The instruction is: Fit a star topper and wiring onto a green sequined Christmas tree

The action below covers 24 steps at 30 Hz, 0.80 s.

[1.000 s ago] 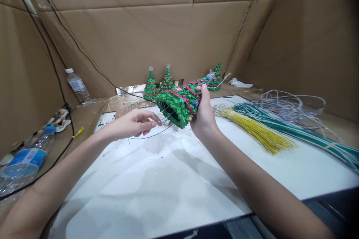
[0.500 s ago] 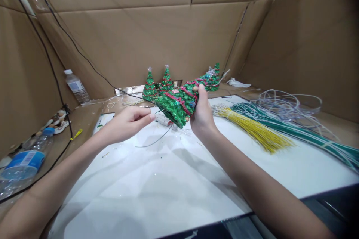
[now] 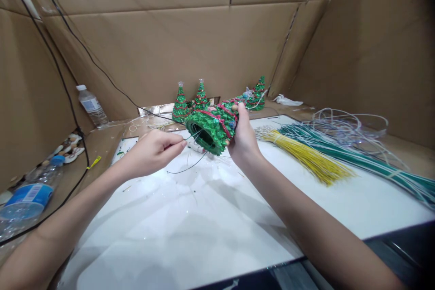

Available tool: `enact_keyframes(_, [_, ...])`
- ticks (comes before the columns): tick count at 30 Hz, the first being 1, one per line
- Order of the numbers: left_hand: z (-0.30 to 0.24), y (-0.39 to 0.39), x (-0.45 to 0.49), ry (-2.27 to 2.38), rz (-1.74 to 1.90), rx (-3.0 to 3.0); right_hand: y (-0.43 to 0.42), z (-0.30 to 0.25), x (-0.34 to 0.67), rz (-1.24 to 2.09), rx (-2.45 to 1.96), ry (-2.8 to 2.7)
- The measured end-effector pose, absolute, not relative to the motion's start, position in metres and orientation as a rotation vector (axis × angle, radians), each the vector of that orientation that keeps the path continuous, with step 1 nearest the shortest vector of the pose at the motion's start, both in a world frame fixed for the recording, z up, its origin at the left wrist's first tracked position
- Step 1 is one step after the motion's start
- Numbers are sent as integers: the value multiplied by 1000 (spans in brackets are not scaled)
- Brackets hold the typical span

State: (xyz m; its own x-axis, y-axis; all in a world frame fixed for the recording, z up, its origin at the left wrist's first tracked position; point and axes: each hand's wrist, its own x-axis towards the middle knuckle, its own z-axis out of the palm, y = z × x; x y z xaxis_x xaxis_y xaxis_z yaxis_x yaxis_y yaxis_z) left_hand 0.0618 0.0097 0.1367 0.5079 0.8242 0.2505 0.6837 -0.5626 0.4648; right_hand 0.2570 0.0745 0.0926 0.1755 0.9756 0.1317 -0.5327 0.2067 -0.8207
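My right hand (image 3: pixel 244 138) is wrapped round a small green Christmas tree (image 3: pixel 220 122) trimmed with red garland and small ornaments. The tree lies tilted in the air, its star-tipped top away to the upper right and its hollow base turned towards my left. A thin green wire (image 3: pixel 190 137) runs out of that base, and my left hand (image 3: pixel 162 147) pinches its end between thumb and fingers. Another thin dark wire (image 3: pixel 186 170) hangs from the base over the white board (image 3: pixel 190 235). A white piece of some kind lies partly hidden behind the base.
Small trees (image 3: pixel 180 104) stand at the back against the cardboard wall (image 3: pixel 170 45). A yellow wire bundle (image 3: pixel 306 156), a green wire bundle (image 3: pixel 340 154) and a clear loose coil (image 3: pixel 353 124) lie to the right. Plastic bottles (image 3: pixel 29 197) and a black cable (image 3: pixel 73 118) are at left.
My right hand has turned the tree so its hollow base now faces more towards me. My left hand keeps its pinch near the base, almost in place.
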Motion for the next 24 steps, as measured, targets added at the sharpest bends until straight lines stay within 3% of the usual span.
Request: enact_keyframes(24, [136,24,59,1197,784,1614,70,96,255,1285,-649,-747])
